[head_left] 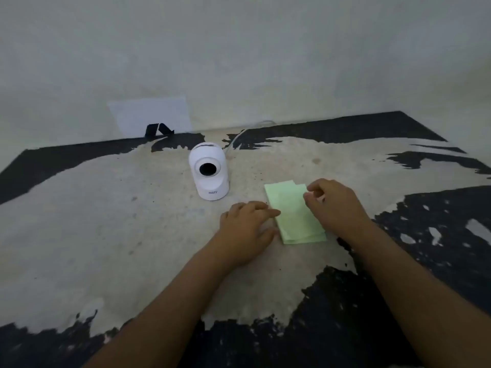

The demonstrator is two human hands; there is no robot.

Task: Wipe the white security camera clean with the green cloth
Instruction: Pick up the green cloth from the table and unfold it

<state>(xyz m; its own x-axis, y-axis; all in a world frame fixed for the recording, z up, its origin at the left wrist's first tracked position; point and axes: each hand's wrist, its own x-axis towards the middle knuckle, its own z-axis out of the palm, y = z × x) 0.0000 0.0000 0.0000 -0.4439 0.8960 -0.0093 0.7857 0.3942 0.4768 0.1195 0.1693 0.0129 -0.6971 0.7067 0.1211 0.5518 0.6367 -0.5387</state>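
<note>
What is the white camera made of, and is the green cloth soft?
The white camera looks like smooth, slightly glossy plastic: rounded moulded shell, dark lens. The green cloth looks like thin, matte, soft fabric, folded in flat layers; possibly microfibre, hard to tell.

a plain, bare room, likely in a home rather than a shop or lab, though little settles it. the worn tabletop (pixel 106 208) under the fingers (pixel 265 212) has black coating peeled to pale patches. beyond the fingertips stands a rough, unpainted-looking wall (pixel 265 62), with a sheet of white paper (pixel 151 115) propped against it.
</note>
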